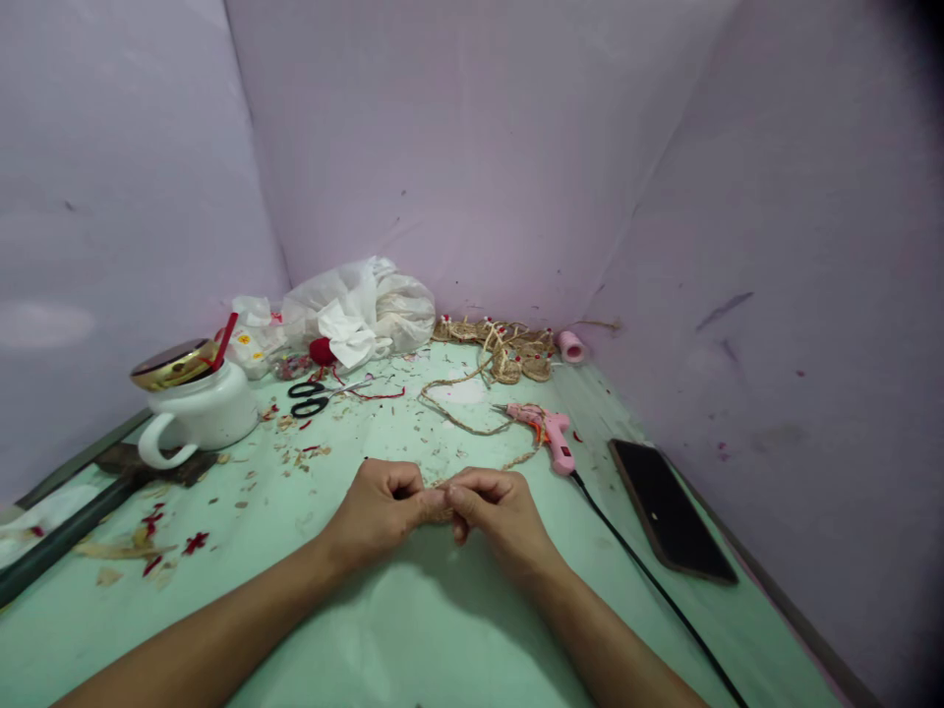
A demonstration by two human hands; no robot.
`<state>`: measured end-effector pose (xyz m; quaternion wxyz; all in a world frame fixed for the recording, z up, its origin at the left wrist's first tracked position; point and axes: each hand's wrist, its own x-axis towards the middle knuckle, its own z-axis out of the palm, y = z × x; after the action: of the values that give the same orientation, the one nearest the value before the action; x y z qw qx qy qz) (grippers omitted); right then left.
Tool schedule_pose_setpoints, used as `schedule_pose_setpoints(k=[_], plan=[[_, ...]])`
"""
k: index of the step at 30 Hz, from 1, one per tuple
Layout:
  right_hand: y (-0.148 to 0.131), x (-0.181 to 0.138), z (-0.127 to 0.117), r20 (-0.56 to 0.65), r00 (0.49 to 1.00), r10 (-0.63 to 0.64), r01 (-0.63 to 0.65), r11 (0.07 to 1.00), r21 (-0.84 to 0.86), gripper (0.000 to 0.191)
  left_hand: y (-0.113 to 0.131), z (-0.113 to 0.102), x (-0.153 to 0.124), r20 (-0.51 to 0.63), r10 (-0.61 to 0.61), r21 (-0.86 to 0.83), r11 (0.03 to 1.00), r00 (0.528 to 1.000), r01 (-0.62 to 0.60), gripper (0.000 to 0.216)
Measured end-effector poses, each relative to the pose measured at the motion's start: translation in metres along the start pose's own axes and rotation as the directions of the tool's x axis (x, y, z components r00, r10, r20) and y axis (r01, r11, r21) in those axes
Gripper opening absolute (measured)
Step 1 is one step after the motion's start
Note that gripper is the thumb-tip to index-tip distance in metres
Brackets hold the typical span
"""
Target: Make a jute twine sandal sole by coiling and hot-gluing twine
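Observation:
My left hand (383, 509) and my right hand (502, 513) meet over the front middle of the table, thumbs nearly touching. Both pinch a small coiled piece of braided straw cord (437, 515), mostly hidden by the fingers. From behind my right hand a length of the braided straw cord (522, 459) runs toward a pink glue gun (542, 425). More cord loops on the table beyond, up to a heap of small woven straw slippers (508, 362) with red and white trim.
At left stand a white mug (210, 408) with a gold-rimmed lid (173, 366) and a dark-handled hammer (95, 511). Black-handled scissors (310, 398), red yarn (322, 351) and a plastic bag (398, 305) lie behind. A phone (671, 511) and black cable (649, 580) lie right.

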<state>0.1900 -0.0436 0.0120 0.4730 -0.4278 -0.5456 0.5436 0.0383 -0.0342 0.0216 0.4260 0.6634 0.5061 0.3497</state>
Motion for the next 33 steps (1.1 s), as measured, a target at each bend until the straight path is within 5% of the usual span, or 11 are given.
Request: schedule_pose_setpoints(k=[4, 8, 14, 17, 21, 24, 27, 33], plan=[[0.002, -0.005, -0.002, -0.05, 0.99, -0.13, 0.121, 0.981, -0.148, 0.021, 0.002, 0.002, -0.001, -0.008, -0.068, -0.051, 0.996, 0.998, 0.068, 0.046], [0.007, -0.01, -0.004, 0.061, 0.934, -0.353, 0.351, 0.868, -0.352, 0.024, 0.003, 0.002, -0.004, 0.21, 0.016, -0.145, 0.989, 0.978, 0.015, 0.047], [0.01, -0.017, 0.005, 0.154, 0.92, -0.36, 0.391, 0.875, -0.287, 0.023, 0.001, 0.001, -0.008, 0.376, 0.074, -0.261, 0.965, 0.924, 0.029, 0.048], [0.007, -0.016, 0.007, 0.056, 0.951, -0.304, 0.309, 0.94, -0.144, 0.03, 0.005, -0.002, -0.006, 0.325, 0.016, -0.276, 0.958, 0.946, 0.078, 0.047], [-0.002, -0.007, -0.012, -0.254, 0.932, -0.259, 0.295, 0.948, 0.117, 0.04, 0.007, -0.016, -0.001, 0.029, 0.008, -0.275, 0.961, 1.0, 0.001, 0.05], [-0.008, 0.002, -0.035, -0.489, 0.846, -0.212, 0.259, 0.965, 0.029, 0.046, 0.004, -0.025, 0.002, -0.185, 0.032, -0.145, 0.988, 0.982, -0.059, 0.042], [-0.01, 0.008, -0.047, -0.521, 0.828, -0.208, 0.165, 0.978, -0.128, 0.039, -0.001, -0.025, 0.002, -0.246, 0.132, 0.101, 0.989, 0.96, -0.11, 0.016], [-0.002, 0.013, -0.044, -0.496, 0.843, -0.205, 0.141, 0.976, -0.164, 0.019, -0.002, -0.012, -0.006, 0.072, 0.222, 0.545, 0.808, 0.973, -0.224, 0.033]])
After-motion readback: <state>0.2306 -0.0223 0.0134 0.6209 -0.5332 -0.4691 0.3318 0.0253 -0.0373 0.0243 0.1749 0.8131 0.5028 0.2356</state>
